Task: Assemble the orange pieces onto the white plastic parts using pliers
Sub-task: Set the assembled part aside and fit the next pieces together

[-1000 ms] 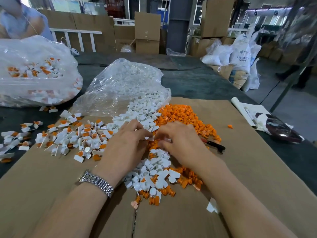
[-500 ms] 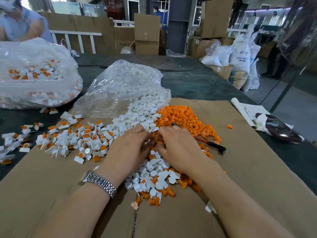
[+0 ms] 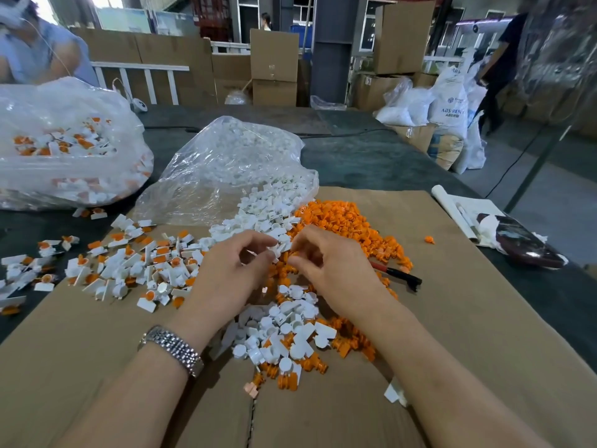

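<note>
While the left hand pinches a white part, the right hand curls, its hold unclear; clear bag spills white parts, another bag holds assembled pieces.

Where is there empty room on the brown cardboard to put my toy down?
Bare cardboard lies on the right, between the orange pieces with the pliers and the papers. More lies near the bottom left, below the finished pieces and beside the watch. The middle, around both hands, is crowded with white parts.
</note>
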